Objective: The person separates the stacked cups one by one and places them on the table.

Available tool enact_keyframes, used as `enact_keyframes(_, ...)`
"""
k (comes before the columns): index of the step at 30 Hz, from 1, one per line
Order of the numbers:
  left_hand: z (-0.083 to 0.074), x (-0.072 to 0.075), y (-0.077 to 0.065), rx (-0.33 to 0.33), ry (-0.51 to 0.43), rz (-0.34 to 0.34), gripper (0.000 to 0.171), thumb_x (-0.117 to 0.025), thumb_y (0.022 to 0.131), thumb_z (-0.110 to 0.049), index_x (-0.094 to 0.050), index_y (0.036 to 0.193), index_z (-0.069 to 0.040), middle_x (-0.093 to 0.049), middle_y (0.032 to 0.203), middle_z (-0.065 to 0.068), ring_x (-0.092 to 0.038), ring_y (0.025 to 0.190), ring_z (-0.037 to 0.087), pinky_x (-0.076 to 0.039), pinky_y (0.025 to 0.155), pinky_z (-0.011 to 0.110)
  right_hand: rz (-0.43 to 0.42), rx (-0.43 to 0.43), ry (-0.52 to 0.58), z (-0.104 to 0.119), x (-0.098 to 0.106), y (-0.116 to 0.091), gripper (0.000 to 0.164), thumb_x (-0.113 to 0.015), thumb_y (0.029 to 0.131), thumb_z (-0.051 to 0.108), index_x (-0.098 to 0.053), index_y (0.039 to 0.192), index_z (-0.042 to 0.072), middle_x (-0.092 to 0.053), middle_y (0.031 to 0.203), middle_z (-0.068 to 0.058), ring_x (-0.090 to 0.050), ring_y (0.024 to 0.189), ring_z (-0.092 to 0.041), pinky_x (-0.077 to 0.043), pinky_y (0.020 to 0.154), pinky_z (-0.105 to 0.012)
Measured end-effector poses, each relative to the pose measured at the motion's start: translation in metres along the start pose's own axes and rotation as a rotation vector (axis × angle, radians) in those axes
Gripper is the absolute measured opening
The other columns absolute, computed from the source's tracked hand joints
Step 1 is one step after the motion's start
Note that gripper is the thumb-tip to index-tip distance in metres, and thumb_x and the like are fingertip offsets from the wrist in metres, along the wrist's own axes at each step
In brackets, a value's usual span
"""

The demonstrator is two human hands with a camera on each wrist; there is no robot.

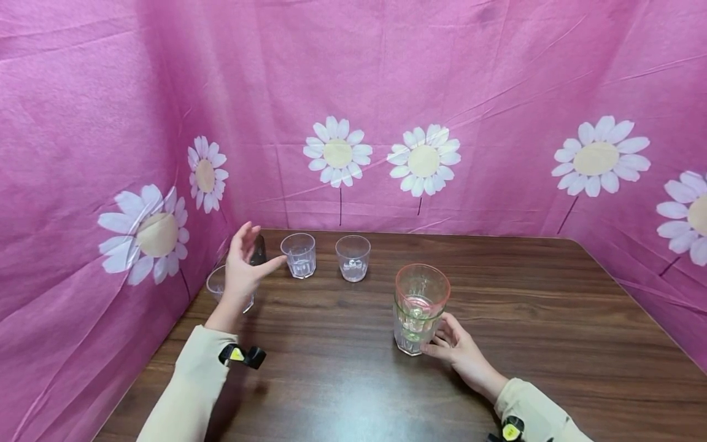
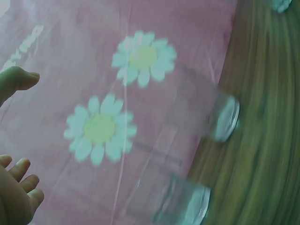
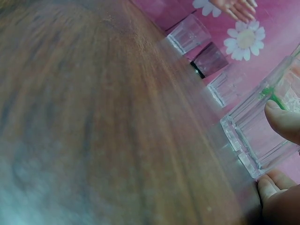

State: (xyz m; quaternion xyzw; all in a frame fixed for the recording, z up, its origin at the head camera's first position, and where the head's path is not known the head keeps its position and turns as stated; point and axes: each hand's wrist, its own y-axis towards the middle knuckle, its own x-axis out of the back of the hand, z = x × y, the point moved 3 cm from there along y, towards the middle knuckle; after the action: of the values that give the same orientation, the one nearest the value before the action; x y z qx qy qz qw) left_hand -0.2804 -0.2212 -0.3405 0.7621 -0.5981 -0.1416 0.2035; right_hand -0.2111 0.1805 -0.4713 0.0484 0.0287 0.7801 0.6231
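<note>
Toward the right, a stack of nested glasses (image 1: 411, 334) stands upright: a clear faceted one at the bottom, a green-rimmed one and a red-rimmed one on top. My right hand (image 1: 464, 356) grips its lower part from the right; the thumb (image 3: 281, 119) lies along the clear wall in the right wrist view. Raised at the left, my left hand (image 1: 243, 270) has spread fingers and holds nothing. It overlaps a clear glass (image 1: 216, 282) and a dark glass (image 1: 258, 252) behind it, partly hiding both. Its thumb points toward another clear glass (image 1: 298, 261).
One more clear glass (image 1: 353, 261) stands near the back of the brown wooden table (image 1: 525, 307). Pink cloth (image 1: 486, 73) with printed daisies hangs behind the table and along both sides.
</note>
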Motion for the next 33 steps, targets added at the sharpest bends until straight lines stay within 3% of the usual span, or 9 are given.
enact_keyframes(7,-0.015,-0.044,-0.007,-0.049,-0.070,0.156,0.094,-0.076,0.067,0.016,-0.029,0.147,0.011,-0.041,0.146,0.030,-0.035,0.139,0.042,-0.025,0.120,0.044,-0.005,-0.005,0.006,0.000,-0.001,0.000,0.060,-0.074,0.082,-0.006,-0.048,0.132,0.014,-0.056,0.126,-0.014,-0.059,0.111,-0.007,-0.046,0.097,-0.017)
enact_keyframes(13,-0.026,-0.072,-0.013,-0.077,-0.100,0.254,0.094,-0.077,0.067,0.016,-0.030,0.148,0.008,-0.043,0.146,0.028,-0.038,0.138,0.040,-0.029,0.118,0.043,-0.003,0.000,0.000,0.000,0.000,0.000,0.059,-0.074,0.083,-0.006,-0.048,0.132,0.014,-0.056,0.127,-0.015,-0.059,0.111,-0.007,-0.046,0.097,-0.017)
enact_keyframes(23,-0.031,-0.119,-0.027,-0.061,-0.228,0.413,0.098,-0.077,0.066,0.016,-0.027,0.149,0.008,-0.041,0.148,0.028,-0.035,0.140,0.040,-0.027,0.119,0.045,0.012,-0.007,0.007,0.002,0.000,0.000,0.059,-0.074,0.084,-0.004,-0.046,0.133,0.013,-0.054,0.129,-0.017,-0.059,0.113,-0.007,-0.046,0.097,-0.018)
enact_keyframes(33,-0.036,-0.165,-0.050,-0.051,-0.274,0.626,0.098,-0.077,0.067,0.019,-0.026,0.149,0.008,-0.039,0.150,0.027,-0.034,0.142,0.037,-0.028,0.119,0.039,0.010,-0.010,0.001,0.002,0.000,-0.001,0.059,-0.073,0.085,-0.004,-0.046,0.134,0.014,-0.054,0.130,-0.017,-0.058,0.113,-0.006,-0.046,0.097,-0.017)
